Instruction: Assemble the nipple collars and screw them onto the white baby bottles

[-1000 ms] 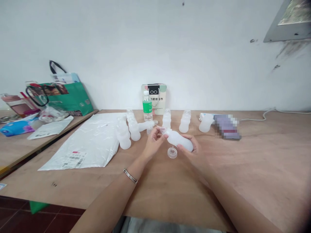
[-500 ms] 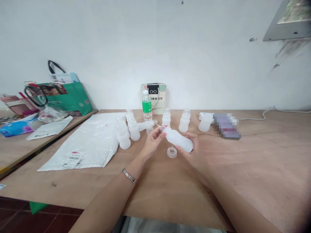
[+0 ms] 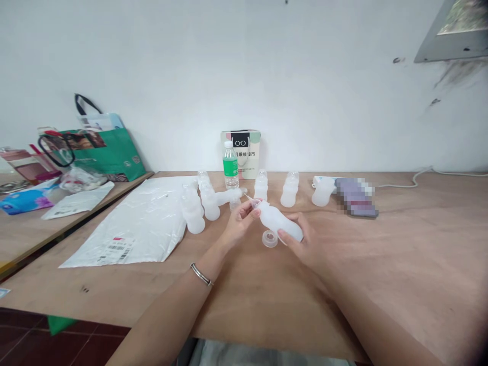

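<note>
My right hand (image 3: 301,238) is wrapped round the lower part of a frosted white baby bottle (image 3: 278,222), tilted with its neck toward the left. At the bottle's mouth, my left hand (image 3: 244,216) pinches a small clear piece (image 3: 255,204) with a thin pale stem pointing up and left. My fingers partly cover this piece, so its full shape is hidden. Just below the bottle, a translucent ring-shaped cap (image 3: 270,238) lies on the table. Beyond my left hand, another frosted bottle (image 3: 226,196) lies on its side.
Several frosted bottles (image 3: 192,211) stand to the left, beside a white plastic mailer (image 3: 133,218). A water bottle (image 3: 230,168) and a paper bag (image 3: 249,157) are against the wall. Rightward are an uncapped-looking bottle (image 3: 322,193) and a blurred purple object (image 3: 354,197).
My right hand's thumb has shifted slightly up along the bottle. The left hand keeps its pinch at the bottle's mouth, almost unmoved.
</note>
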### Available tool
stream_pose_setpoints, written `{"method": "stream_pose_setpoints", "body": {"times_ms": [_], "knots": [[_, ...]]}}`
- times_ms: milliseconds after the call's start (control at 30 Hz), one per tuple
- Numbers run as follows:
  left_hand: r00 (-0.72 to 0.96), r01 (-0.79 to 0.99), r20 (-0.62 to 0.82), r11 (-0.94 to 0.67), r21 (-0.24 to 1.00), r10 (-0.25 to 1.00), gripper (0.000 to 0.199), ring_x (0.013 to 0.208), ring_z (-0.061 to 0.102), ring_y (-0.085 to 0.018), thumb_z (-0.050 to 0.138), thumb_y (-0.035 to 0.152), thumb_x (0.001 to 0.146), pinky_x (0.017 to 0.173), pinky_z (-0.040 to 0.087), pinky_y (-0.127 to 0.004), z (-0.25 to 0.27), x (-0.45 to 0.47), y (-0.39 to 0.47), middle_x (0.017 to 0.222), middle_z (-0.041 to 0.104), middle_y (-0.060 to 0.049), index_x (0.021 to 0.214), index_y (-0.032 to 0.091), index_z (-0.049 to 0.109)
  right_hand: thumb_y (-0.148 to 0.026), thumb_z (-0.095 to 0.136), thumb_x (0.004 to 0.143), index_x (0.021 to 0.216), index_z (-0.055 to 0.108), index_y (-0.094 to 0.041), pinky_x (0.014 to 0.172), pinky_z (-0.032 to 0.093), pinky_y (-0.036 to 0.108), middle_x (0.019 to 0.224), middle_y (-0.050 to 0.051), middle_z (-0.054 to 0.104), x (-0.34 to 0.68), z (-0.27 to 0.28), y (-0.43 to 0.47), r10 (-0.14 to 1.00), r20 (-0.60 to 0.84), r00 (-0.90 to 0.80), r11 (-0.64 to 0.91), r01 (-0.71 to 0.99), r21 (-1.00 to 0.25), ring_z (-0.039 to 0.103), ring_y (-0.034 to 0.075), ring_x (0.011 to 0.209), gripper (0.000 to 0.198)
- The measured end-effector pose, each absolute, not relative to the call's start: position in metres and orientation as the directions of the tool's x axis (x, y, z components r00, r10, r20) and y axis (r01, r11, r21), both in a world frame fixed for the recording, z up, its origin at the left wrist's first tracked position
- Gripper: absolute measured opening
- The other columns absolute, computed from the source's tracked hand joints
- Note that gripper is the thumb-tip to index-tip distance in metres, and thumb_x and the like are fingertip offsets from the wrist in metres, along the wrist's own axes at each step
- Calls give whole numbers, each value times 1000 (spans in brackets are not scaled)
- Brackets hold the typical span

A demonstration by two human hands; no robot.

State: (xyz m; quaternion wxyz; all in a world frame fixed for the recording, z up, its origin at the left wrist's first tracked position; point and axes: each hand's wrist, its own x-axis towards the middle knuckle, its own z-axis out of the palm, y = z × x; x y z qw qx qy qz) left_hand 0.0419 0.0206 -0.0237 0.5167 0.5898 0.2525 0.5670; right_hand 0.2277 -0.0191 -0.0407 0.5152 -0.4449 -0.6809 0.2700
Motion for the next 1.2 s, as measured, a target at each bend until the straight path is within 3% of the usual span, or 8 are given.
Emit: {"method": "stream_pose_setpoints", "body": {"times_ms": [100,233,400,500,700,867,1067,1200], "knots": [[250,-250,388,-328,911,887,40,101,57,-23,68,43,73,88,43,-33,-24,45,17,107,64,-8,103,17,65,-48,56,79,75,48,-22,42,32,23,56,-3,56,233,-37,-17,943,268,-197,276,14,-961,47,11,44,27],[258,-167,408,-375,912,876,40,96,58,-22,67,47,73,87,45,-35,-20,45,15,103,66,-8,101,18,65,-50,54,79,72,43,-21,35,19,22,53,-1,57,231,-36,-12,942,125,-313,55,-223,-973,40,8,35,32],[10,3,558,-558,830,830,41,108,53,-21,43,51,88,95,40,-37,-21,25,31,114,60,-8,114,23,58,-52,58,77,85,47,-21,43,37,24,69,1,63,220,-35,-12,972,161,-171,94,-345,-934,53,12,51,34],[-151,280,598,-546,789,787,44,121,45,-23,50,42,86,103,32,-41,-35,9,49,129,50,-10,125,22,47,-50,62,75,87,49,-22,46,40,23,68,-1,63,221,-37,-9,984,157,-89,111,-390,-914,55,12,53,34],[-112,459,580,-476,750,807,44,111,51,-32,68,30,70,99,32,-54,-64,0,74,111,57,-16,109,13,54,-48,62,76,89,50,-22,50,42,24,70,0,63,222,-38,-10,984,146,-101,101,-360,-927,57,14,59,32],[-231,431,660,-533,728,715,44,104,53,-24,61,36,78,95,39,-42,-48,6,60,110,53,-12,113,16,46,-47,63,75,89,50,-22,53,42,25,71,-1,62,223,-41,-10,973,200,-113,168,-240,-956,56,14,60,32],[-428,188,716,-720,668,552,30,92,55,-16,42,40,91,86,43,-31,-17,22,27,105,51,-5,116,24,43,-44,64,72,89,54,-22,58,41,25,78,-1,59,228,-44,-9,943,315,-109,321,44,-946,52,14,66,30],[-318,119,776,-789,602,544,29,90,55,-17,50,41,88,84,43,-32,-17,30,19,101,53,-4,112,25,47,-43,65,70,90,52,-23,57,41,25,78,-2,56,228,-43,-11,921,362,-141,378,110,-919,49,13,64,30]]}}
